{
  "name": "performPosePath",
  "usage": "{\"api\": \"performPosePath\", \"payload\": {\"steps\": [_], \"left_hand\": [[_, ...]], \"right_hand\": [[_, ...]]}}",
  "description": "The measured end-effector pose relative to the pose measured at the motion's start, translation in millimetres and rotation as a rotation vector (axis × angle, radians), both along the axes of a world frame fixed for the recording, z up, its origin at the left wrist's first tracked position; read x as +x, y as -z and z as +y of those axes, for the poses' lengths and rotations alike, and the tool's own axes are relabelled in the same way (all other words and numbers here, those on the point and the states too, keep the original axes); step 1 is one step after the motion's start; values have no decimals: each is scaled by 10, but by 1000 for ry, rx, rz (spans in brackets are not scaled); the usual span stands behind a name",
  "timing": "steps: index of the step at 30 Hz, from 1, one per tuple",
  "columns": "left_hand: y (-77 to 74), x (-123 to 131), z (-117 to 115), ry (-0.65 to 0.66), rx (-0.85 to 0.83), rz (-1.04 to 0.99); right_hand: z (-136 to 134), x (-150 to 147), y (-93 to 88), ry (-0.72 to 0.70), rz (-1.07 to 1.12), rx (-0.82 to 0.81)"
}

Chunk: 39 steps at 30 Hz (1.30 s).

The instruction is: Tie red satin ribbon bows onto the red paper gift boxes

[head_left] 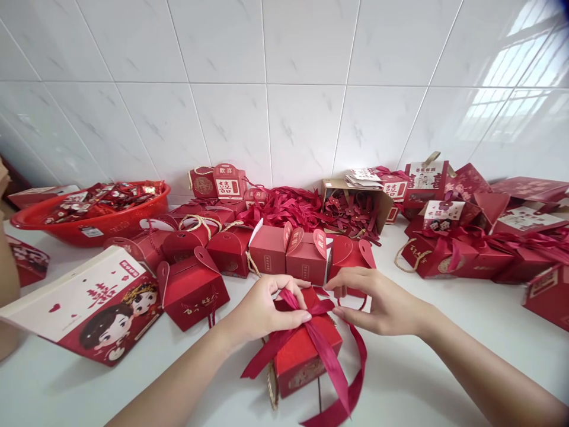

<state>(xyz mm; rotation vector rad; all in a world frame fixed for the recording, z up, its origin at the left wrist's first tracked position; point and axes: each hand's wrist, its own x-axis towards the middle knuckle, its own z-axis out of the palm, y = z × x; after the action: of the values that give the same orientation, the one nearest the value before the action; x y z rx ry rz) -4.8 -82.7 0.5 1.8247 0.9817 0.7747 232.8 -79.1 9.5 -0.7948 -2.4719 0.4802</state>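
A small red gift box [306,350] with a gold rope handle sits in front of me, wrapped with a dark red satin ribbon [326,359]. The ribbon forms a bow on top, and its long tails hang over the box's front and right side. My left hand [273,305] pinches the bow at its knot between thumb and fingers. Close by on the right, my right hand [371,301] is curved, its thumb and fingers apart beside the bow's right loop. Whether its fingertips touch the ribbon is hard to see.
Several red gift boxes [193,287] stand behind and left. A red basin [89,222] holds wrapped sweets. Loose ribbons [293,207] lie near a cardboard box [382,207] of dark red pieces. Finished-looking boxes [444,261] cluster at right; a large printed box [98,308] leans at left.
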Motion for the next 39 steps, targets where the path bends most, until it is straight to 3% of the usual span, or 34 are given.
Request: {"api": "performPosePath", "payload": {"steps": [8,19,25,32,39], "left_hand": [[13,-3,-3,29,0,-16],[48,47,-39,-35,65,24],[52,58,-47,-79,65,34],[100,62,-54,-78,77,9],[108,58,-10,-30,160,49]], "right_hand": [[-14,-66,72,14,47,-360],[-29,-171,133,29,459,-873],[-13,-218,209,85,585,-720],[8,-201,243,131,493,-512],[30,-208,294,78,423,-230]]}}
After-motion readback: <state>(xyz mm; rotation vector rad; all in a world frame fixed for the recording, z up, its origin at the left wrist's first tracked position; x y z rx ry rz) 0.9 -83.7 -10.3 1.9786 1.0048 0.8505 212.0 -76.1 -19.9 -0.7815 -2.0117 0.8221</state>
